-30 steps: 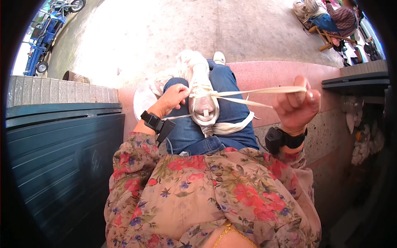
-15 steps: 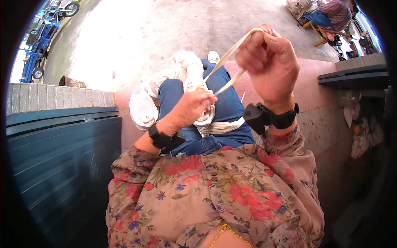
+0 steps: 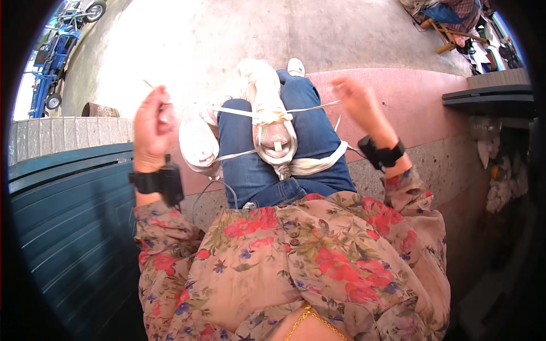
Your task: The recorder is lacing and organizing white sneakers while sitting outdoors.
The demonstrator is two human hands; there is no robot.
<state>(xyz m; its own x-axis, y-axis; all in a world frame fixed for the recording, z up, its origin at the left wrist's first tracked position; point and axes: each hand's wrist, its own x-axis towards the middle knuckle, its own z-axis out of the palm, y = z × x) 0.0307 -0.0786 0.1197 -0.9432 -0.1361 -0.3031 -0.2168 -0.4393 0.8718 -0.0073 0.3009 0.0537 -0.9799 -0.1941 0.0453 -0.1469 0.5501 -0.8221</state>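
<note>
A white lace-up shoe [image 3: 275, 141] rests between my jean-covered thighs, its opening towards me. From its lacing, a pale flat shoelace [image 3: 311, 108] stretches out to both sides. My left hand [image 3: 152, 122] is raised at the left with curled fingers; a thin lace end pokes out above them. Bright ground hides part of the lace on that side. On the right, my right hand [image 3: 364, 108] is slightly blurred, its fingertips drawn together at the lace's other end. Another white shoe [image 3: 198, 142] lies beside my left leg.
A pale cloth strip [image 3: 318, 163] crosses my right thigh. Dark panels [image 3: 74, 210] stand close on the left, and a dark ledge [image 3: 489, 101] juts in at the right. Farther off are a blue vehicle [image 3: 54, 62] and a wooden stool [image 3: 446, 37] with a seated person.
My hands have moved apart, the left one outwards to the left and the right one lower. The lace loop between them has opened into two ends pulled sideways from the shoe.
</note>
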